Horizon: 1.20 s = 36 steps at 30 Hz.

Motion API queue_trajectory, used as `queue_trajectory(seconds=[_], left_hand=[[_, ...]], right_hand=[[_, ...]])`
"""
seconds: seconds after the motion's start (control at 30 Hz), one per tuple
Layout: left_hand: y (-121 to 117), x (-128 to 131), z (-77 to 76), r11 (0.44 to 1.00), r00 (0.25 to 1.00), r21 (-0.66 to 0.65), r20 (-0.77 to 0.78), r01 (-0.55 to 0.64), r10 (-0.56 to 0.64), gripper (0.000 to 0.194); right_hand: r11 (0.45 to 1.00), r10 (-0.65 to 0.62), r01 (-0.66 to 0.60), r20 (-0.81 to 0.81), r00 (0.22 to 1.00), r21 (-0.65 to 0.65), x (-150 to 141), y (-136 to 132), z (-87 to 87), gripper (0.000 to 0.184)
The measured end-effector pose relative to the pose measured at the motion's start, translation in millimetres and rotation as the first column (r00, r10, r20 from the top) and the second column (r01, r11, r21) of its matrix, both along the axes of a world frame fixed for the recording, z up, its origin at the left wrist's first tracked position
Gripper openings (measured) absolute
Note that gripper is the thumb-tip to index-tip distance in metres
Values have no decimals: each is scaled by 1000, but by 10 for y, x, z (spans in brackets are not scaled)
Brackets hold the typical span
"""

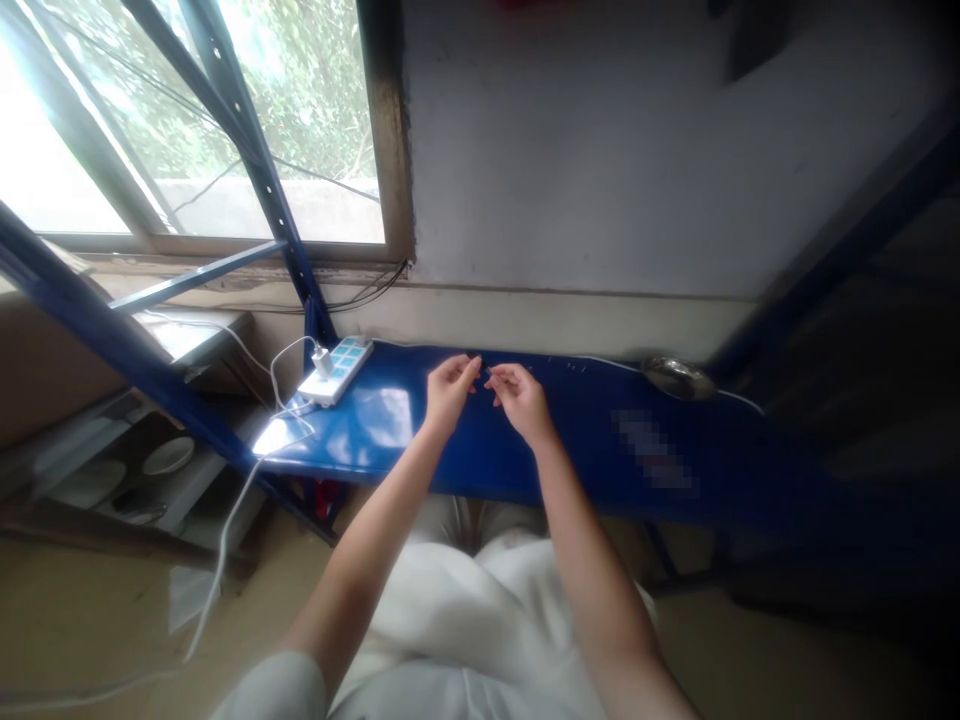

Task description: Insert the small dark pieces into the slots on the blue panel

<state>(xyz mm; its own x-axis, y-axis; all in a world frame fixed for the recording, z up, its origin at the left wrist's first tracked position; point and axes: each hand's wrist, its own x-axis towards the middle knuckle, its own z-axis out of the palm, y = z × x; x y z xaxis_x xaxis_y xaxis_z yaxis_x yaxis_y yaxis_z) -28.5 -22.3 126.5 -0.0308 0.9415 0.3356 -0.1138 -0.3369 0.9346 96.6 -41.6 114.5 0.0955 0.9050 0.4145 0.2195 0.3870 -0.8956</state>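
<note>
left hand point(450, 388) and right hand point(520, 398) pinch something tiny point(486, 371), a pixelated patch point(654, 453) unreadable.

No text, label, brand, number or sign can be read anywhere in the view. At four o'clock from the middle, a pixelated patch point(655, 455) on the blue table point(487, 460) is too coarse to make out as lettering or anything else. At nine o'clock, the white power strip point(341, 373) bears pale blue panels point(351, 351) on its top face, where any print is too small to tell.
</note>
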Motion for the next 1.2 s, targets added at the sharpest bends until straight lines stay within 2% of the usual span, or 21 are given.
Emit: queue_trajectory(seconds=[0.13,0.23,0.33,0.47,0.6,0.77,0.93,1.07,1.2], left_hand=[[19,15,24,1000,1000,6,-15,-19,19,31],[68,29,49,998,998,9,-5,-69,69,31],[166,50,54,995,995,13,-6,-102,102,30],[330,140,-47,999,997,30,-58,-40,41,29],[450,319,-272,999,976,27,-214,39,-32,29],[545,541,-565,995,887,-23,-451,97,-97,21],[654,682,-785,988,792,-150,-598,38,-121,15],[718,763,-904,981,701,-192,-701,-1,-136,16],[736,817,-933,986,573,-163,-811,-29,-117,15]], right_hand=[[999,-25,21,108,994,32,60,31,-32,32],[990,-111,88,225,968,109,137,73,-48,28],[972,-219,186,272,937,143,250,114,-64,24],[959,-283,281,235,930,40,459,166,-139,23],[939,-316,336,213,925,-67,684,205,-280,21],[854,-425,492,322,846,-166,871,221,-478,16],[820,-365,512,454,813,-257,912,322,-699,11],[800,-331,536,547,769,-270,868,423,-823,10],[750,-317,598,642,699,-281,824,480,-887,12]])
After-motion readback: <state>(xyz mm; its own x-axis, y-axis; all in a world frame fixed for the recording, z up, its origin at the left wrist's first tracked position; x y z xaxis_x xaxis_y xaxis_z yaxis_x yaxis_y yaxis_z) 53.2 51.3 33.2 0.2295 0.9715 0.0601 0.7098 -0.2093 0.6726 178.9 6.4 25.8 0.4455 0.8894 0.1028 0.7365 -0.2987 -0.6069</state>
